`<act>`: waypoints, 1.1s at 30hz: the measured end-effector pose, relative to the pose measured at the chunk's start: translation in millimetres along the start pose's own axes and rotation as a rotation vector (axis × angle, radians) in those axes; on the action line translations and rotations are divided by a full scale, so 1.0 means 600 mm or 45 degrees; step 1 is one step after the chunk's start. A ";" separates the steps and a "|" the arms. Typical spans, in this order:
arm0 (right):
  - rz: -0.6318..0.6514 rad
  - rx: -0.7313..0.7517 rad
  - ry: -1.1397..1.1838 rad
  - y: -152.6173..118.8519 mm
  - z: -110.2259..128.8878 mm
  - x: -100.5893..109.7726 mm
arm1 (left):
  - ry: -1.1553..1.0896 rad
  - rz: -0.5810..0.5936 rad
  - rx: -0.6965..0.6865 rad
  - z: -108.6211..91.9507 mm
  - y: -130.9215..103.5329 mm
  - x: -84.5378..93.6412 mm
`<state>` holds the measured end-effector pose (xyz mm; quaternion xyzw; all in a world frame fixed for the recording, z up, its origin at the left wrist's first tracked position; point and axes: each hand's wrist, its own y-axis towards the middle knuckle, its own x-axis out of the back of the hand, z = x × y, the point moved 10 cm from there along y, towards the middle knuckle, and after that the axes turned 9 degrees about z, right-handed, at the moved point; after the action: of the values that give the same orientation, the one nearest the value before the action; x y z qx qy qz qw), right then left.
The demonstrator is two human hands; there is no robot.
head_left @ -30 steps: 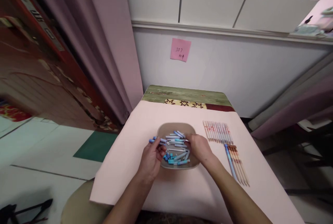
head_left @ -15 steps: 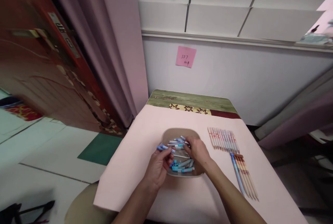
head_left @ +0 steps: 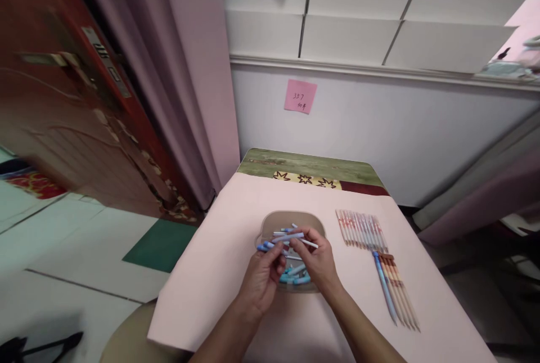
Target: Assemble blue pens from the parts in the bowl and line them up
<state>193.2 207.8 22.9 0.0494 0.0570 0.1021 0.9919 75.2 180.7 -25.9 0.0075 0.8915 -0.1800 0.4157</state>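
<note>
Newly raised parts (head_left: 311, 244) are gripped by right hand (head_left: 319, 259), others (head_left: 265, 246) by left hand (head_left: 262, 273), box (head_left: 280, 219) unemptied, apparently finished pens (head_left: 361, 229) at three o'clock.

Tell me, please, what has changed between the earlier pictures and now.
The right hand, earlier reaching into the box, has come left toward the left hand and now holds a lavender pen part over the box. The left hand still holds blue pen parts; the pens at the right stayed put.
</note>
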 end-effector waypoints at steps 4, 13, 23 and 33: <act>0.052 0.026 -0.035 -0.009 0.017 -0.003 | -0.094 -0.070 0.013 0.000 0.000 0.012; -0.373 0.195 0.206 -0.042 0.064 0.085 | -0.157 -0.107 0.108 0.009 -0.003 0.004; -0.280 0.181 0.045 -0.041 0.056 0.060 | -0.133 -0.083 0.113 0.015 -0.008 0.000; -0.065 -0.004 -0.069 -0.037 0.027 0.036 | -0.174 -0.050 0.150 0.026 -0.010 -0.007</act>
<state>220.8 189.1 34.1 0.0493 0.0311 0.0753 0.9955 88.4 170.5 -29.7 0.0023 0.8488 -0.2403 0.4709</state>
